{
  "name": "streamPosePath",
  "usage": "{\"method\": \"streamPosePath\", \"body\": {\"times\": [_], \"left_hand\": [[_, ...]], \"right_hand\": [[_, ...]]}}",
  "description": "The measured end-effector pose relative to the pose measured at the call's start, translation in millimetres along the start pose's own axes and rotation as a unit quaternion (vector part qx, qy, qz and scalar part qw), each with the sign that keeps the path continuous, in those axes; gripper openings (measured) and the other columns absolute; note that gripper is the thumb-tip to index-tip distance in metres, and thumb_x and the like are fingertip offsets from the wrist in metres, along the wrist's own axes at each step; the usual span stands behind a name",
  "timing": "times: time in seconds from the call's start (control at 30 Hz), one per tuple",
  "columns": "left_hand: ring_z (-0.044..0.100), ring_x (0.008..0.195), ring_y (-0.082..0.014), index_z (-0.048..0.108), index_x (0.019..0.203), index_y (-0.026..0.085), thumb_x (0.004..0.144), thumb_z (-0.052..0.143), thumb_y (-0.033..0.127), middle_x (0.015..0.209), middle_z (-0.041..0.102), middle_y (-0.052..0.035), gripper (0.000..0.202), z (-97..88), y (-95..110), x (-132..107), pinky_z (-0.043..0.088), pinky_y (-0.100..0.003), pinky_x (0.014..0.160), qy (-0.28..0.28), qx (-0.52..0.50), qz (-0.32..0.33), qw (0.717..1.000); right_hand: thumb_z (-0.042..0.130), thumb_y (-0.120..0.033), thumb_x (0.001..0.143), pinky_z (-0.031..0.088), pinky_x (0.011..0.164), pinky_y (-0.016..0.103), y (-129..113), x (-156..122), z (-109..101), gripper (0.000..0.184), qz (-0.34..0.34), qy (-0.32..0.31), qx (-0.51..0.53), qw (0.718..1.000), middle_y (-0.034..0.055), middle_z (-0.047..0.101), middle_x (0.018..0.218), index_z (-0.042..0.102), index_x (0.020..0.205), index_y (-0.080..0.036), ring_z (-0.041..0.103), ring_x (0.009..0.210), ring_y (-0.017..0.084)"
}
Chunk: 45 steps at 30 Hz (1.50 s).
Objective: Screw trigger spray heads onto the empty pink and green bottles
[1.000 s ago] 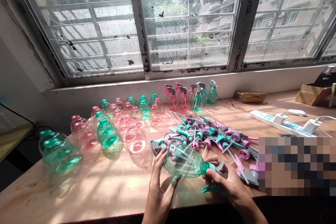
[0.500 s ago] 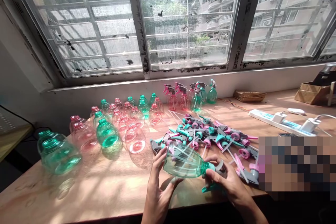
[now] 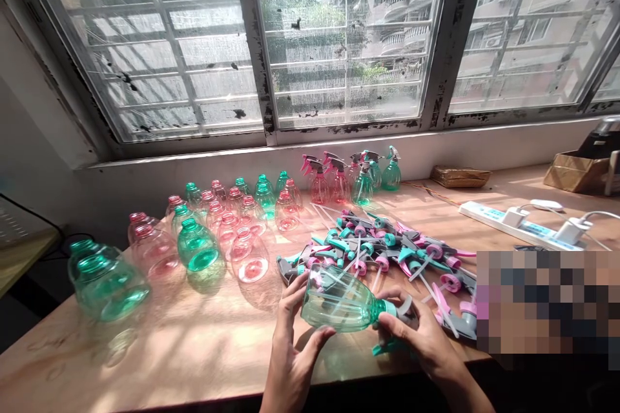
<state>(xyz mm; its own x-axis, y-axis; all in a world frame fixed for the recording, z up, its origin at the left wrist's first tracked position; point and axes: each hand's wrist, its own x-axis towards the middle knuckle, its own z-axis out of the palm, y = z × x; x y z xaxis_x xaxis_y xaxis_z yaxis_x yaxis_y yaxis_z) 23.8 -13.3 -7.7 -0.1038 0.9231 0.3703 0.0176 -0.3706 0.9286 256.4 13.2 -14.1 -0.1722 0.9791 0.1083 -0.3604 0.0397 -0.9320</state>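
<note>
A clear green spray bottle [image 3: 336, 300] lies sideways in the air above the table's front edge, its base to the left. My left hand [image 3: 295, 329] is closed around the base end, thumb below and fingers behind. At the neck, my right hand [image 3: 411, 326] grips the grey and teal trigger spray head [image 3: 389, 311], which sits on the bottle's mouth. The head's teal trigger [image 3: 387, 347] points down toward me. Just behind the bottle lies a heap of loose pink, teal and grey spray heads [image 3: 368, 242] with white dip tubes.
Several open green bottles [image 3: 198, 248] and pink bottles [image 3: 249, 258] stand at the left. Bottles with spray heads fitted [image 3: 339, 181] stand by the wall. A power strip [image 3: 518, 226] and a brown packet [image 3: 460, 176] lie at the right.
Hardly anything differs. My left thumb has shifted slightly on the bottle, and the bottle has tilted a little; my right hand stays at the spray head.
</note>
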Motion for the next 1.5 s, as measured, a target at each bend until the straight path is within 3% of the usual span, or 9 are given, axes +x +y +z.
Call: {"method": "streamPosePath", "body": {"times": [0.1, 0.2, 0.47, 0.7, 0.9, 1.1, 1.3, 1.4, 1.5], "left_hand": [[0.033, 0.160, -0.0342, 0.063, 0.138, 0.039, 0.094, 0.080, 0.035, 0.164, 0.046, -0.0052, 0.047, -1.7, -1.9, 1.5, 0.063, -0.035, 0.102, -0.013, 0.002, 0.015, 1.000], [0.039, 0.156, -0.0317, 0.063, 0.140, 0.041, 0.096, 0.077, 0.033, 0.162, 0.048, -0.0048, 0.047, -4.0, -3.9, 2.1, 0.060, -0.036, 0.107, -0.019, 0.031, 0.038, 0.999], [0.042, 0.155, -0.0351, 0.060, 0.140, 0.033, 0.091, 0.083, 0.040, 0.163, 0.048, -0.0097, 0.055, -3.2, -5.6, 1.4, 0.039, -0.051, 0.126, 0.002, 0.053, 0.064, 0.997], [0.038, 0.157, -0.0350, 0.065, 0.130, 0.031, 0.091, 0.083, 0.036, 0.163, 0.046, -0.0096, 0.043, -1.1, 0.8, 2.6, 0.056, -0.041, 0.111, 0.000, 0.010, 0.045, 0.999], [0.044, 0.154, -0.0317, 0.064, 0.139, 0.037, 0.099, 0.072, 0.030, 0.159, 0.052, -0.0063, 0.041, -4.0, -4.6, 6.2, 0.042, -0.048, 0.125, -0.008, 0.065, 0.060, 0.996], [0.037, 0.158, -0.0382, 0.050, 0.151, 0.037, 0.091, 0.082, 0.042, 0.168, 0.045, -0.0094, 0.069, -4.3, -10.1, 1.6, 0.036, -0.057, 0.127, -0.012, 0.080, 0.029, 0.996], [0.032, 0.161, -0.0381, 0.058, 0.143, 0.035, 0.093, 0.080, 0.044, 0.169, 0.044, -0.0094, 0.055, -2.8, -3.4, -0.2, 0.031, -0.060, 0.129, 0.007, 0.055, 0.002, 0.998], [0.033, 0.160, -0.0367, 0.064, 0.140, 0.037, 0.094, 0.079, 0.045, 0.168, 0.044, -0.0062, 0.049, 1.4, 0.0, 0.5, 0.033, -0.056, 0.129, 0.029, 0.060, -0.003, 0.998], [0.040, 0.157, -0.0361, 0.063, 0.141, 0.042, 0.097, 0.073, 0.048, 0.164, 0.050, -0.0038, 0.046, 5.2, -2.8, 1.2, 0.044, -0.053, 0.124, 0.038, 0.042, -0.004, 0.998]], "right_hand": [[0.095, -0.049, 0.078, 0.061, 0.058, 0.023, 0.3, 1.1, -0.6, 0.043, 0.001, 0.006, 0.018, 1.000, -0.0034, 0.077, 0.061, 0.071, 0.102, -0.022, 0.072, 0.054, 0.014], [0.095, -0.049, 0.077, 0.061, 0.056, 0.023, 0.1, 1.6, -1.0, 0.044, -0.003, 0.011, 0.033, 0.999, -0.0025, 0.078, 0.063, 0.071, 0.101, -0.021, 0.072, 0.054, 0.014], [0.095, -0.046, 0.078, 0.064, 0.058, 0.028, -0.3, 0.2, 0.6, 0.043, 0.000, 0.002, 0.011, 1.000, -0.0021, 0.077, 0.063, 0.070, 0.101, -0.021, 0.074, 0.058, 0.018], [0.095, -0.050, 0.075, 0.062, 0.057, 0.030, -2.1, 1.4, 0.2, 0.047, 0.010, 0.022, 0.007, 1.000, -0.0028, 0.076, 0.062, 0.070, 0.102, -0.021, 0.073, 0.055, 0.019], [0.093, -0.050, 0.077, 0.062, 0.057, 0.030, -4.2, 2.9, 0.9, 0.046, 0.007, 0.031, 0.005, 0.999, -0.0017, 0.077, 0.064, 0.068, 0.102, -0.021, 0.073, 0.053, 0.019], [0.093, -0.049, 0.078, 0.062, 0.058, 0.029, -4.0, 2.2, 0.8, 0.044, 0.010, 0.015, -0.026, 1.000, -0.0039, 0.076, 0.063, 0.069, 0.104, -0.022, 0.072, 0.056, 0.018], [0.093, -0.051, 0.077, 0.060, 0.058, 0.029, -5.5, 2.6, 1.2, 0.046, 0.024, 0.022, -0.046, 0.998, -0.0040, 0.075, 0.063, 0.069, 0.103, -0.022, 0.072, 0.056, 0.018], [0.093, -0.053, 0.077, 0.062, 0.058, 0.031, -7.0, 2.9, 2.8, 0.048, 0.036, 0.031, -0.026, 0.999, -0.0037, 0.075, 0.065, 0.068, 0.104, -0.023, 0.073, 0.056, 0.020], [0.093, -0.053, 0.075, 0.060, 0.056, 0.030, -7.6, 3.0, 4.1, 0.048, 0.051, 0.042, -0.024, 0.998, -0.0037, 0.074, 0.064, 0.069, 0.103, -0.023, 0.072, 0.056, 0.020]]}}
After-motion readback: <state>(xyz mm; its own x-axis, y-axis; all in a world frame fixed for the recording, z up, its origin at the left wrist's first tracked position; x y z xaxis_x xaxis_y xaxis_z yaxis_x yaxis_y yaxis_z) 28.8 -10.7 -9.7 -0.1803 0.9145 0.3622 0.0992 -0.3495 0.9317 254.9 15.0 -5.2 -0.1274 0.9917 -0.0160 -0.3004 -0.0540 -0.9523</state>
